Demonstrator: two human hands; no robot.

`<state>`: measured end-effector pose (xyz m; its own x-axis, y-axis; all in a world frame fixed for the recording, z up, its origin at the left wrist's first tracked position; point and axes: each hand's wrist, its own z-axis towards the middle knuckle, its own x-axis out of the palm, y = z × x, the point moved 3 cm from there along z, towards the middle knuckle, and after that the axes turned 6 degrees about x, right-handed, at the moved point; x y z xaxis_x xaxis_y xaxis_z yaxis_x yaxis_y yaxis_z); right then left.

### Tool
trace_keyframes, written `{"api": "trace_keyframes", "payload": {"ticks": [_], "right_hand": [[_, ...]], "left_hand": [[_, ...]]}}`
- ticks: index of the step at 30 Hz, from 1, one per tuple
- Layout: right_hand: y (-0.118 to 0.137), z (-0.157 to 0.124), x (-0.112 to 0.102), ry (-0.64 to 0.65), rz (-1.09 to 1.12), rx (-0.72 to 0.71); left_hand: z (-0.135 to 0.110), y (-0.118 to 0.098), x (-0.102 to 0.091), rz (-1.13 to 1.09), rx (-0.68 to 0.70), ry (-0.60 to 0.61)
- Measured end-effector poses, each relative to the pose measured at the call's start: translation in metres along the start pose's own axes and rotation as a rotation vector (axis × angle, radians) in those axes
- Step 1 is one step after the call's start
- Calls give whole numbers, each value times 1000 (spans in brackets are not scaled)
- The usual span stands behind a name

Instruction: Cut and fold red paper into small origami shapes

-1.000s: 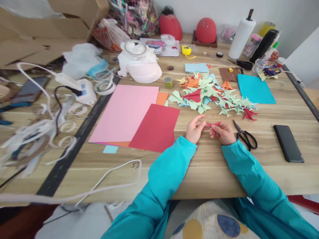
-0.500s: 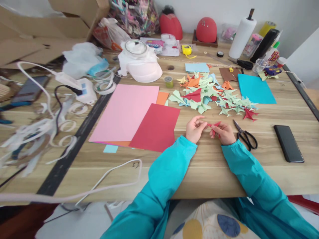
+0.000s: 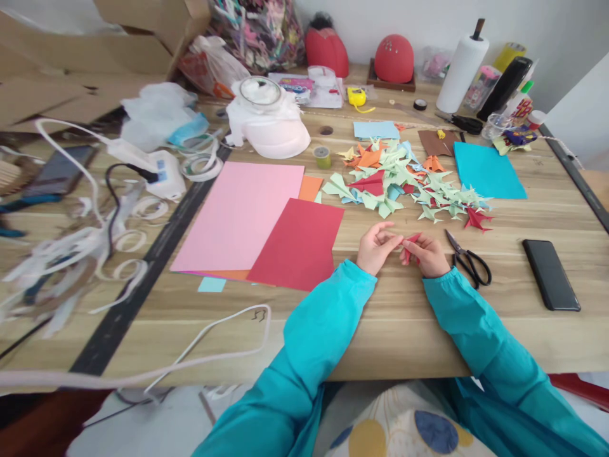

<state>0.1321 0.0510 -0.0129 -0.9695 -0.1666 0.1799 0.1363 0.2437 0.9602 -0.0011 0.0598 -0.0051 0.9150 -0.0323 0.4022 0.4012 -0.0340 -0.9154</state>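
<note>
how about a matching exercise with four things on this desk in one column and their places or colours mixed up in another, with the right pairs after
1. front scissors
2. pink sheet
3. tape measure
4. folded red paper

A. at the fingertips of the left hand and the right hand
B. yellow
C. beside the right hand, on the table
D. partly covered by a red sheet

Pairs: 1-C, 2-D, 3-B, 4-A

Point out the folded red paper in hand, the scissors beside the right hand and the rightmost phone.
Folded red paper (image 3: 412,238), head view: upper part.
Scissors (image 3: 460,251), head view: near the pivot.
Phone (image 3: 551,275), head view: upper face.
</note>
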Motion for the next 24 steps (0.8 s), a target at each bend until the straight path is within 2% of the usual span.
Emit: {"api": "trace_keyframes", "payload": {"ticks": [3,8,16,24], "right_hand": [[2,-1,2,14,-26,3],[8,-5,5,2,-90,-9],[2,-4,0,15,-24,-37],[-1,-2,-2,38,7,-7]], "left_hand": [[0,-1,-1,76,19,-3],[-1,-2,-1,82,9,8],[0,1,0,-105,-92,56],[2,2,-3,-172,-128,75]]}}
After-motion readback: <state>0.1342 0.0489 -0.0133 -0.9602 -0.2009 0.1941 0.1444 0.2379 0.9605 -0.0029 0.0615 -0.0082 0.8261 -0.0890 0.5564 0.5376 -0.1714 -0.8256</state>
